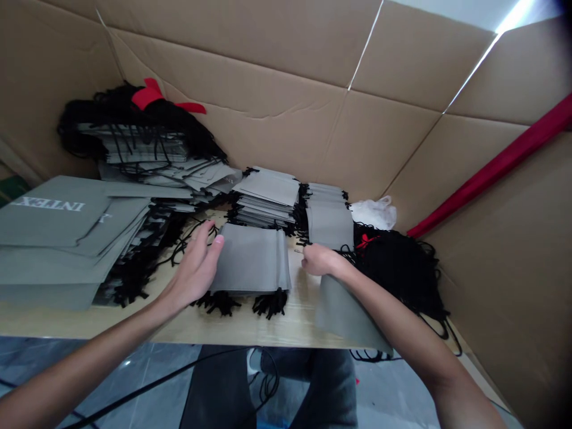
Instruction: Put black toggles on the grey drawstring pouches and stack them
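Brown creased cardboard walls (268, 42) enclosed a pale, glossy table (179, 325), where large flat grey bags (44, 229) lettered "INTEX" in white lay left of a neat central stack of smaller rectangular grey pouches (248, 259) with black cord ends. The left hand (199, 268), spread open, was at that stack's left edge; right of it, the right hand (319, 260) curled, its grip unclear.

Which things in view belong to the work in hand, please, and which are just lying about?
Seem to belong:
front stack, beside the left hand
gray piece under the right arm
rear stacks
left pile
black cords at right

Probably just lying about:
plastic bag by the cardboard
black cable below the table
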The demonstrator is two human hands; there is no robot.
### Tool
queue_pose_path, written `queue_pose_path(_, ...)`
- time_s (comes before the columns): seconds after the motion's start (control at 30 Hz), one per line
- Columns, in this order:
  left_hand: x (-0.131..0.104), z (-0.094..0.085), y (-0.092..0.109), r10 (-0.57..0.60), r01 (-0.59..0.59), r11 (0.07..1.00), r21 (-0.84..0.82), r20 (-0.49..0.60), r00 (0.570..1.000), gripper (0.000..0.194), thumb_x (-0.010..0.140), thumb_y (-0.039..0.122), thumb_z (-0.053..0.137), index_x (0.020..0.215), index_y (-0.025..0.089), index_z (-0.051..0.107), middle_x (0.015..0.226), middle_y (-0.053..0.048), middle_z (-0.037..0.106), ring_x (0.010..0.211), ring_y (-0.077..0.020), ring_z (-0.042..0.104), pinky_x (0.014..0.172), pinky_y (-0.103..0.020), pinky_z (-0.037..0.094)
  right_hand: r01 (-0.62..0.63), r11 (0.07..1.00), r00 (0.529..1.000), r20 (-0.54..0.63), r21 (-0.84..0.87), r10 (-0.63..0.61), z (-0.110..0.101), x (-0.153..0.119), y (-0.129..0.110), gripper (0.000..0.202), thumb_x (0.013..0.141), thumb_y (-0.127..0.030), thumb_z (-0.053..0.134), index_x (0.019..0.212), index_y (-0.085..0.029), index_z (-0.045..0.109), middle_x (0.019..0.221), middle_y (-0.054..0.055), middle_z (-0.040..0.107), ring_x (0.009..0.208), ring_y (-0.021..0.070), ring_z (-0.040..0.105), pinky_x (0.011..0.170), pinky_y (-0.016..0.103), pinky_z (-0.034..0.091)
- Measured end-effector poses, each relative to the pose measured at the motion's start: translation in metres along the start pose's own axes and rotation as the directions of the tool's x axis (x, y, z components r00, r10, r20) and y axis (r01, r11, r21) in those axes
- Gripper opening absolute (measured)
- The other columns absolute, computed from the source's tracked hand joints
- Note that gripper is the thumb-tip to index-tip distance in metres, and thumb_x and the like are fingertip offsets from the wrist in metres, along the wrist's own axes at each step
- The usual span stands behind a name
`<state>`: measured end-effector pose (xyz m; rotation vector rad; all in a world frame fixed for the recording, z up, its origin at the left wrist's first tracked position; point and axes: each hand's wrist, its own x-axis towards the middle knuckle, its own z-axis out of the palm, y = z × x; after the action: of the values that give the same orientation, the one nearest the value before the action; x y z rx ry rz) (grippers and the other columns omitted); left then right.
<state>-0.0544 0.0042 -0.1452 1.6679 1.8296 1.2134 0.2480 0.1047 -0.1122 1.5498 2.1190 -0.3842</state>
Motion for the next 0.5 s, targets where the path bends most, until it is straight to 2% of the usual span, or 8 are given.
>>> queue_pose_path(0.07,0.008,-0.015,0.034,0.124,-0.125,0.992,-0.016,-0.075,0.989,0.064,0.113,0.062,0.039,0.162,0.023,0.054,0.168,-0.012,0.056,0.157,-0.0339,0.053,0.137,-0.054,0.040,-0.120,0.993,0.986,-0.117,-0.008,0.118,-0.002,0.004,0.016,0.039,0.109,-0.041,0.076,0.139,-0.017,0.071,0.143,0.015,0.071,0.123,0.0290,0.074,0.105,0.050,0.065)
queue_pose_path(0.13,0.016,-0.030,0.075,0.338,-0.351,0.934,-0.066,-0.153,0.929,0.044,0.113,0.050,0.048,0.131,0.021,0.075,0.136,-0.010,0.074,0.132,-0.0323,0.068,0.119,-0.051,0.055,-0.213,0.977,0.956,-0.205,0.005,0.210,-0.003,0.009,0.026,0.039,0.109,-0.041,0.075,0.140,-0.017,0.071,0.143,0.015,0.071,0.124,0.0293,0.073,0.106,0.051,0.065)
queue_pose_path(0.2,0.021,-0.043,0.116,0.425,-0.446,0.888,-0.109,-0.176,0.888,0.035,0.114,0.044,0.050,0.107,0.026,0.079,0.114,-0.002,0.079,0.112,-0.0237,0.073,0.107,-0.043,0.058,-0.268,0.963,0.930,-0.254,0.024,0.265,-0.001,0.016,0.028,0.040,0.109,-0.041,0.076,0.139,-0.016,0.071,0.142,0.015,0.071,0.123,0.0292,0.074,0.105,0.050,0.065)
queue_pose_path(0.23,0.021,-0.048,0.134,0.480,-0.515,0.847,-0.132,-0.228,0.847,0.038,0.114,0.039,0.051,0.089,0.025,0.077,0.102,0.000,0.079,0.103,-0.0210,0.074,0.099,-0.041,0.059,-0.284,0.958,0.921,-0.268,0.033,0.282,0.000,0.020,0.026,0.040,0.108,-0.041,0.076,0.139,-0.015,0.071,0.141,0.015,0.072,0.122,0.0292,0.074,0.104,0.050,0.065)
queue_pose_path(0.3,0.017,-0.053,0.162,0.514,-0.550,0.827,-0.112,-0.243,0.823,0.042,0.115,0.034,0.052,0.080,0.025,0.073,0.087,0.003,0.075,0.089,-0.0151,0.070,0.086,-0.035,0.056,-0.301,0.952,0.908,-0.290,0.048,0.301,0.002,0.029,0.020,0.041,0.108,-0.042,0.077,0.138,-0.014,0.071,0.140,0.016,0.072,0.122,0.0294,0.074,0.104,0.050,0.065)
queue_pose_path(0.37,0.009,-0.056,0.179,0.589,-0.629,0.762,-0.156,-0.236,0.773,0.040,0.112,0.027,0.057,0.075,0.025,0.072,0.076,0.004,0.071,0.073,-0.0121,0.065,0.068,-0.030,0.051,-0.302,0.951,0.902,-0.305,0.059,0.305,0.003,0.037,0.015,0.042,0.108,-0.042,0.077,0.138,-0.013,0.071,0.139,0.016,0.072,0.121,0.0296,0.074,0.104,0.050,0.065)
queue_pose_path(0.43,0.000,-0.057,0.187,0.675,-0.672,0.696,-0.253,-0.087,0.733,0.040,0.111,0.025,0.059,0.073,0.025,0.072,0.073,0.004,0.070,0.063,-0.0121,0.062,0.057,-0.029,0.048,-0.297,0.952,0.901,-0.311,0.069,0.304,0.002,0.044,0.014,0.041,0.108,-0.041,0.077,0.138,-0.014,0.071,0.139,0.016,0.072,0.121,0.0292,0.075,0.103,0.049,0.066)
queue_pose_path(0.5,-0.008,-0.057,0.188,0.683,-0.664,0.697,-0.271,-0.032,0.730,0.040,0.110,0.030,0.063,0.071,0.027,0.072,0.070,0.003,0.070,0.060,-0.0144,0.064,0.052,-0.030,0.049,-0.292,0.953,0.901,-0.312,0.078,0.302,0.000,0.048,0.016,0.040,0.108,-0.040,0.077,0.138,-0.015,0.071,0.140,0.015,0.072,0.121,0.0288,0.075,0.103,0.049,0.066)
